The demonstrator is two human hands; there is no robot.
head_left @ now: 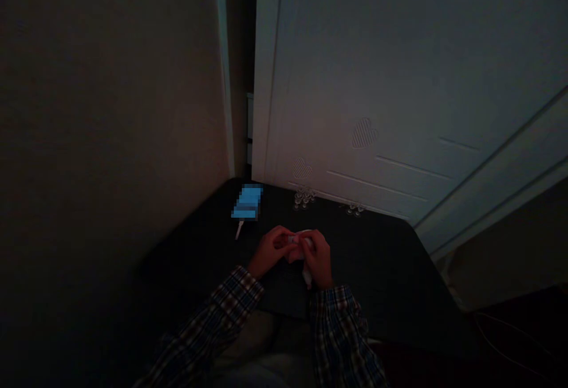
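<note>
"Biggest first?"

"The dark worktop (pixel 381 270), with a pink thing held over its near half."

"And the arms?"

"The left sleeve (pixel 237 293) slants inward; the right sleeve (pixel 339 317) runs nearly straight ahead."

"The grip?"

"Fingers bent on both: the left hand (pixel 268 250) pinches the pink thing from its left, the right hand (pixel 322 258) from its right."

"Which is nearer?"

"Neither; the pink thing (pixel 294 254) lies between them, touching both. Its long axis is unclear, bunched up, but a pale end (pixel 307 277) points toward the wearer, just beside the right palm."
</note>
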